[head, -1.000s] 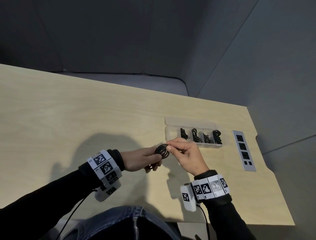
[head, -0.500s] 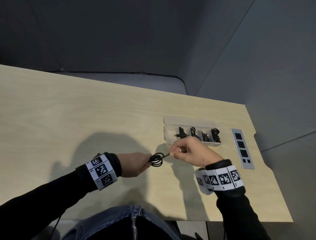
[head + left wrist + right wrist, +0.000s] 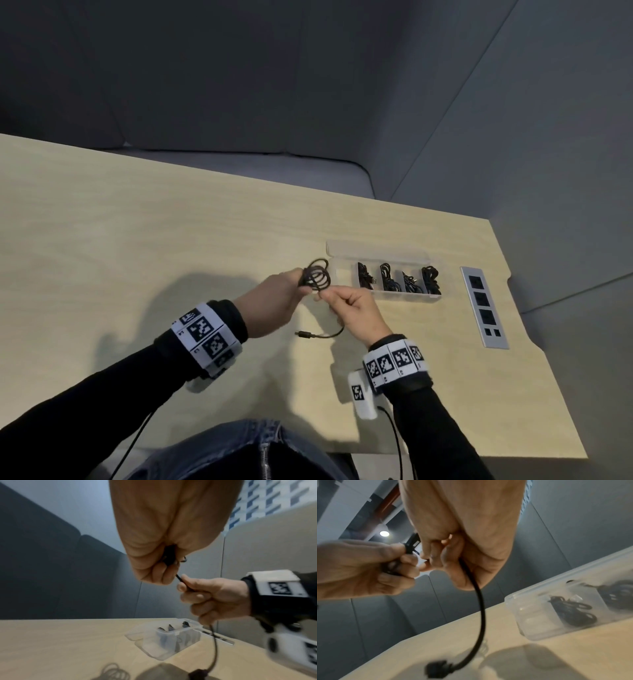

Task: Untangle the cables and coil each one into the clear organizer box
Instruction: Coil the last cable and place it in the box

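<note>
The left hand (image 3: 274,301) grips a small coil of black cable (image 3: 317,279), its fingers curled round one side of the loops so that the coil stands up above the surface (image 3: 137,240). The right hand (image 3: 356,313) is just beside it, almost touching, with thumb and forefinger pinching the same cable where it leaves the coil. The loose tail runs through the right palm and hangs below the hand, ending in a plug (image 3: 303,334) held clear of the surface.

The clear box (image 3: 342,274) sits on the surface just beyond the right hand, its lid folded open on the far side. Four of its compartments each hold a bundled black cable; the compartment nearest the coil looks bare. Past the far end of the box from the coil, a grey socket strip (image 3: 483,306) is set into the surface near its edge.
</note>
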Tool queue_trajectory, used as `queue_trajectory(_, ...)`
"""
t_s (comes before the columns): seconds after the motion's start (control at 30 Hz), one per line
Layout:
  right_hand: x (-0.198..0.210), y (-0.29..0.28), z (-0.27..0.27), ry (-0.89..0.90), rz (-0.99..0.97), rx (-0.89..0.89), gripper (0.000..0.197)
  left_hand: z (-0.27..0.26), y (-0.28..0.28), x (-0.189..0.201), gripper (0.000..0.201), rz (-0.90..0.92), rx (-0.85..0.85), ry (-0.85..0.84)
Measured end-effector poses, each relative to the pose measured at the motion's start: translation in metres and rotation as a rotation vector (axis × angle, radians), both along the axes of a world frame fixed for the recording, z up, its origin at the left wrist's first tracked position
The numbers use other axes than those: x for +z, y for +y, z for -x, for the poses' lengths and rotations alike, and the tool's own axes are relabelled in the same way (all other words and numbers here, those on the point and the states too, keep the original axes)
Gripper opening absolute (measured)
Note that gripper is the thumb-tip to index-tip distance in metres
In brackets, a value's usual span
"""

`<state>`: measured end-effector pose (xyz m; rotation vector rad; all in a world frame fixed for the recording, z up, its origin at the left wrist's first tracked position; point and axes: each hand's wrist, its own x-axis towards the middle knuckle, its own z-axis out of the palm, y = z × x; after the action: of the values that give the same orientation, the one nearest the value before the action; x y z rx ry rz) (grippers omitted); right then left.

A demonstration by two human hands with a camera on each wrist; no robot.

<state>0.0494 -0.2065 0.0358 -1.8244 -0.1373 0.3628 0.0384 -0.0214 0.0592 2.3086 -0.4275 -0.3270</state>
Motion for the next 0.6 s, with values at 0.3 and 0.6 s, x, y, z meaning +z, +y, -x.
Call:
queue_trajectory(0.3, -0.002, -0.019, 0.032, -0.249, 0.626, 0.142, 0.020, -0.025, 0.024, -0.025, 0.020, -0.206, 0.240, 0.028)
queue_trajectory(0.6, 0.077, 0.003, 0.010, -0.703, 0.714, 0.387, 0.015, -0.004, -0.008, -0.029, 0.016, -0.528, -0.215, -0.176)
